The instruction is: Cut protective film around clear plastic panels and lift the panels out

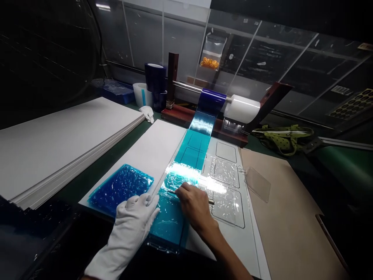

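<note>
My right hand (194,204) is closed round a slim pen-shaped tool (211,202), its tip touching the blue film (168,217). That translucent strip runs down from a dark blue film roll (212,100) over a white board with drawn outlines. My left hand (135,214), in a white glove, rests at the strip's left edge with fingers bent together; whatever is between them is hidden. Just beyond it lies a stack of glossy blue film pieces (121,186). Clear film pieces (227,208) cover outlines right of my right hand.
A thick stack of white sheets (70,132) stands left. Behind, a wooden stand (173,77) carries the blue roll and a white roll (242,108). Spare rolls (155,77) stand beside it. Brown board (287,206), a clear plate (258,184) and a green pouch (284,138) lie right.
</note>
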Tool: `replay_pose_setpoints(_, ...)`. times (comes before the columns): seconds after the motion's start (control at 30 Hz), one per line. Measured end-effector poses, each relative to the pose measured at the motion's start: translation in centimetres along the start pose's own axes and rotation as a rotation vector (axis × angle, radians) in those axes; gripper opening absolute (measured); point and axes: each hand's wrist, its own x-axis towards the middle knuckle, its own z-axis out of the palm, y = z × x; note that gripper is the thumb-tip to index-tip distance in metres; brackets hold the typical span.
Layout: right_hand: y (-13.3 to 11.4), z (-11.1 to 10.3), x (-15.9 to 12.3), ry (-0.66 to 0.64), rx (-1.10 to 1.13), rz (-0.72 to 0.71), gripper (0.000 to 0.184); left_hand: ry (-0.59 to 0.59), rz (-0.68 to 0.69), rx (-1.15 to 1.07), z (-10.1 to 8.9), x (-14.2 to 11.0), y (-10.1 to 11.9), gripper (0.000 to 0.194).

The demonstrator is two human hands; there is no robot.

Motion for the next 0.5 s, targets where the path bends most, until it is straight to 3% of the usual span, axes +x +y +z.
replay_pose_setpoints(0.1, -1.2, 0.6, 2.4, -0.044, -0.051, -0.059, 0.022, 0.020, -0.037, -0.004, 0.4, -0.5, 0.0, 0.024)
replay_pose_setpoints(0.23, -1.3, 0.7, 2.8, -0.076, -0.079, -0.069, 0.022, 0.047, -0.077, -0.029, 0.9, -1.0, -0.1, 0.025)
replay_pose_setpoints(0.5, 3.2, -1.4, -3.1, -0.104, -0.170, 0.060, 0.028, 0.050, -0.132, -0.065, 2.1, -1.5, -0.4, 0.027)
